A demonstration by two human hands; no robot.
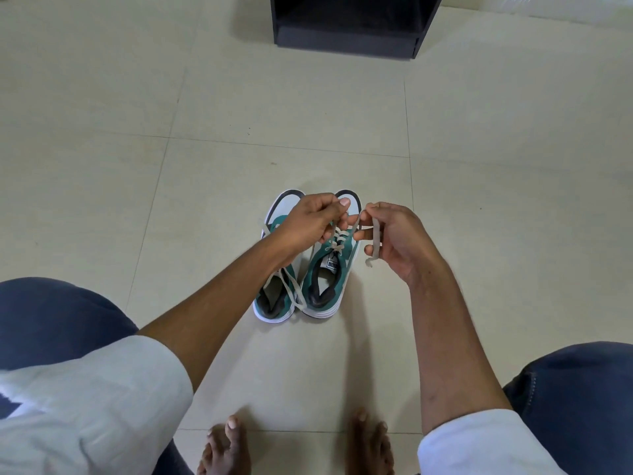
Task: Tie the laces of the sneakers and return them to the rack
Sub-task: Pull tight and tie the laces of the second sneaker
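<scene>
Two green and white sneakers stand side by side on the tiled floor, toes pointing away from me. Over the right sneaker both hands work its beige laces. My left hand pinches one lace end above the toe. My right hand pinches the other lace end, which loops down past its fingers. The left sneaker is partly hidden under my left forearm, and its laces lie loose across its opening.
A dark shoe rack stands on the floor at the top centre, its lowest shelf open toward me. My bare feet are at the bottom edge, my knees at both sides. Pale floor tiles lie between sneakers and rack.
</scene>
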